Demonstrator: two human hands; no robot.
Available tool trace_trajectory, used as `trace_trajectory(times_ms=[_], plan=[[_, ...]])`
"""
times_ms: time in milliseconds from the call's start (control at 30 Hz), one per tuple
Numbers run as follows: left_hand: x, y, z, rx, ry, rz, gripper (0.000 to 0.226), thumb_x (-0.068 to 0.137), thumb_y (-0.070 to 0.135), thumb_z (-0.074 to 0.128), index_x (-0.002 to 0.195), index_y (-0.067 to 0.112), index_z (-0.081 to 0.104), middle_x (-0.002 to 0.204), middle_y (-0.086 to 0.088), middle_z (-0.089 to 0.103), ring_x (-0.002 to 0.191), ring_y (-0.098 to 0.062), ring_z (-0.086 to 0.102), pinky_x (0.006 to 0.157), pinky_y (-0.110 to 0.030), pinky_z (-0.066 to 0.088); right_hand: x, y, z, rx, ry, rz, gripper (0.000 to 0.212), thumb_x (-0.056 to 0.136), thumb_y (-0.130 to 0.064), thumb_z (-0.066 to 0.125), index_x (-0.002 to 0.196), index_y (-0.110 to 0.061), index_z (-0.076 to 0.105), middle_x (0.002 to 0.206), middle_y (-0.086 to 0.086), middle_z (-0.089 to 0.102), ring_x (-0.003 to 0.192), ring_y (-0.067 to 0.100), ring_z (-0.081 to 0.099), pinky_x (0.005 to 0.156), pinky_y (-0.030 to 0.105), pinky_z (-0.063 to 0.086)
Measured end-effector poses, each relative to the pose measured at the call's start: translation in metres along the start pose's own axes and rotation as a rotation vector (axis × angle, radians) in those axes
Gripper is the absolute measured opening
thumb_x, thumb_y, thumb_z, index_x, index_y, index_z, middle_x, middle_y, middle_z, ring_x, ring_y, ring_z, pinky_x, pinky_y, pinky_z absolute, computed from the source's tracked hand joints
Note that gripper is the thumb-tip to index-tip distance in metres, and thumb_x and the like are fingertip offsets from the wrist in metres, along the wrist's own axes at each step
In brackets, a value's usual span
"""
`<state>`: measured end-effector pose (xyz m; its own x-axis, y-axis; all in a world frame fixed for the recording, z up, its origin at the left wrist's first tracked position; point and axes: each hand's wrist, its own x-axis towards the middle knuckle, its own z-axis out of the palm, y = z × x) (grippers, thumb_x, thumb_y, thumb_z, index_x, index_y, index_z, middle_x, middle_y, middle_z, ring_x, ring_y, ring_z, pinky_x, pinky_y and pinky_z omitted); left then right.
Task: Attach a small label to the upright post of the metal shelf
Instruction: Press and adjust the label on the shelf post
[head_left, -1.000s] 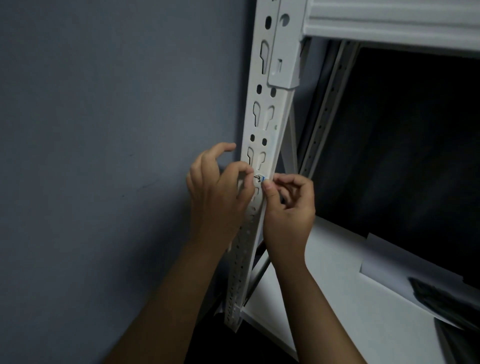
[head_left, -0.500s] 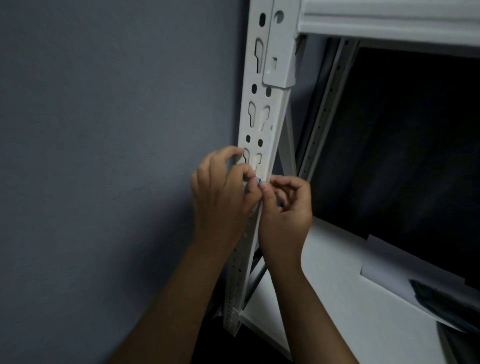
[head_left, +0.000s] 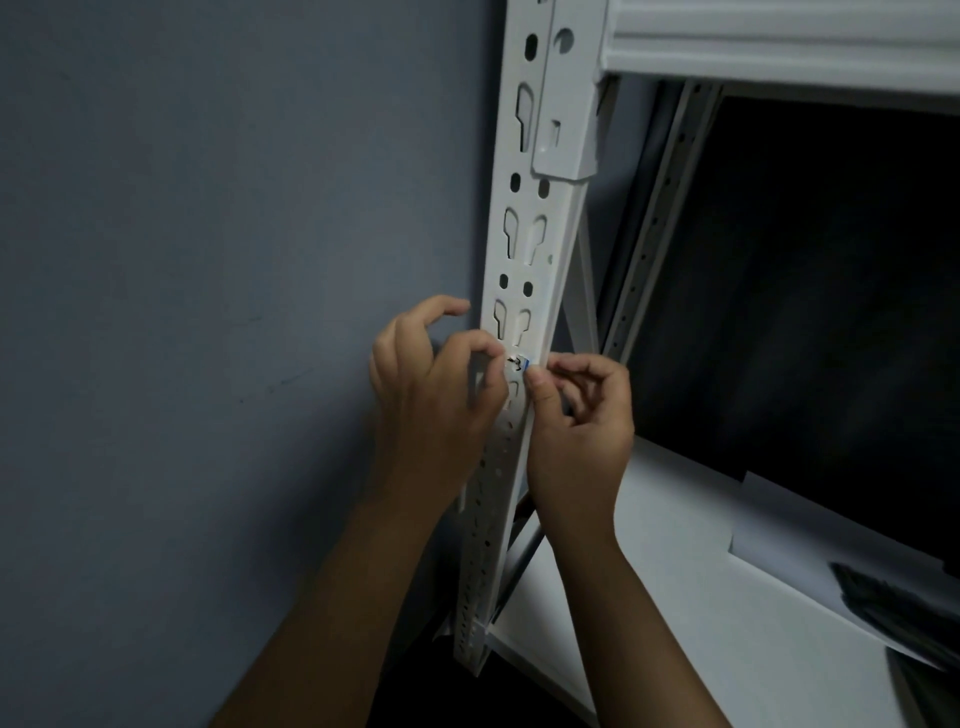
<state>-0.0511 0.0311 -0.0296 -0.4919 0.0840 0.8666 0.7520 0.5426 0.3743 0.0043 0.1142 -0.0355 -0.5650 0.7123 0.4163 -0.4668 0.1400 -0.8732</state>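
- My left hand (head_left: 434, 395) is reaching up from the lower left, fingers curling, thumb and forefinger tips meeting in a pinch.
- My right hand (head_left: 576, 421) is coming up just beside it, thumb (head_left: 543, 395) pointing upward against a bent forefinger, the other fingers folding in.
- Both forearms are rising bare, converging toward the wrists.

I can't read the label (head_left: 521, 362); my fingertips (head_left: 535, 383) cover its edges, and the post (head_left: 524, 260) runs off the top edge.
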Motion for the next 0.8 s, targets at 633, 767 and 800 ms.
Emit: trace_trajectory(times_ms=[633, 767, 800], plan=[[0.002, -0.003, 0.01, 0.181, 0.078, 0.252, 0.005, 0.073, 0.01, 0.067, 0.076, 0.012, 0.063, 0.108, -0.009, 0.063, 0.105, -0.023, 0.042, 0.083, -0.036, 0.032, -0.001, 0.003, 0.001, 0.008, -0.005, -0.009, 0.018, 0.085, -0.004, 0.067, 0.096, -0.014, 0.057, 0.092, -0.001, 0.066, 0.087, 0.01, 0.065, 0.069, 0.012, 0.049], [0.003, -0.002, 0.011, 0.162, 0.057, 0.213, 0.007, 0.071, 0.012, 0.067, 0.074, 0.012, 0.06, 0.105, -0.009, 0.062, 0.104, -0.022, 0.042, 0.081, -0.034, 0.03, -0.001, 0.002, 0.0, 0.019, -0.016, 0.001, 0.019, 0.085, -0.003, 0.067, 0.096, -0.016, 0.057, 0.091, -0.004, 0.065, 0.086, 0.007, 0.065, 0.069, 0.012, 0.049], [0.002, -0.003, 0.011, 0.15, 0.057, 0.208, 0.008, 0.071, 0.013, 0.067, 0.074, 0.012, 0.059, 0.107, -0.007, 0.06, 0.104, -0.023, 0.042, 0.081, -0.034, 0.031, -0.001, 0.002, 0.0, 0.021, -0.019, 0.0, 0.019, 0.086, -0.003, 0.067, 0.096, -0.015, 0.057, 0.091, -0.004, 0.065, 0.086, 0.006, 0.065, 0.069, 0.012, 0.049]])
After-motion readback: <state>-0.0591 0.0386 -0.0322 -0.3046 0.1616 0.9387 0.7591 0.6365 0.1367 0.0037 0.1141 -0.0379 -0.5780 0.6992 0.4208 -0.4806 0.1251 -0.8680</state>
